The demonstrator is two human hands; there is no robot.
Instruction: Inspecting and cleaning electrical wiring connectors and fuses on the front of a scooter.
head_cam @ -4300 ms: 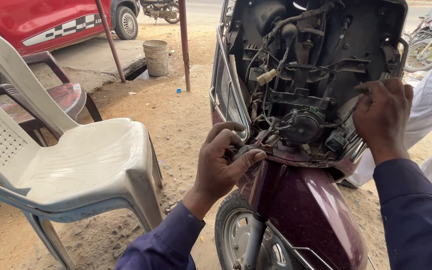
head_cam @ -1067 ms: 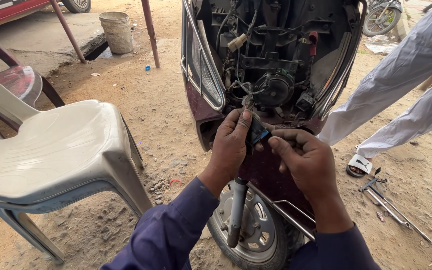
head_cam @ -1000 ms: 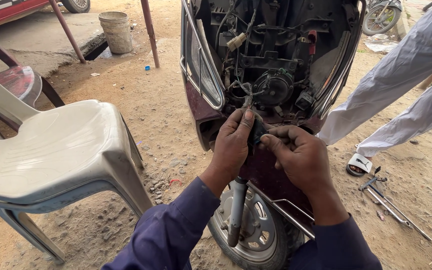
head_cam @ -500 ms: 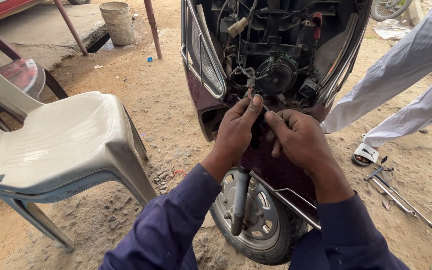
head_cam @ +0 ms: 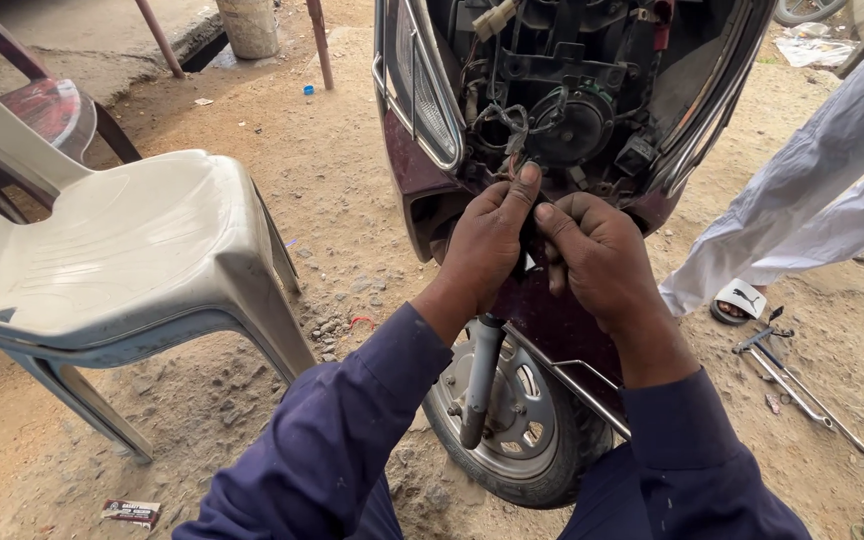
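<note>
Presently, both hands work at the open front of a maroon scooter (head_cam: 432, 185) whose front panel is off, exposing the black headlamp housing (head_cam: 572, 125) and a tangle of wiring (head_cam: 497, 120). The left hand (head_cam: 487, 245) is raised with its index finger extended upward toward the wire bundle just beneath the housing, the remaining fingers curled together around a small dark part (head_cam: 527, 250); what that part is cannot be told, as it is mostly hidden between the hands. The right hand (head_cam: 597, 260) sits directly beside the left, touching it, fingers bent inward and closed on the same small part. Both forearms wear dark blue sleeves (head_cam: 352, 430).

Below the hands are the front wheel (head_cam: 512, 420) and its grey fork leg (head_cam: 480, 375), the tyre standing on sandy ground (head_cam: 352, 230). A white plastic chair (head_cam: 122, 250) stands to the left, near the scooter but apart from it, with a dark red chair (head_cam: 42, 110) behind it. To the right, another person's legs in white trousers (head_cam: 812, 200) and a sandalled foot (head_cam: 737, 300) are visible. Metal hand tools (head_cam: 792, 370) lie on the ground near that foot. A grey bucket (head_cam: 249, 22) stands at the top left edge.
</note>
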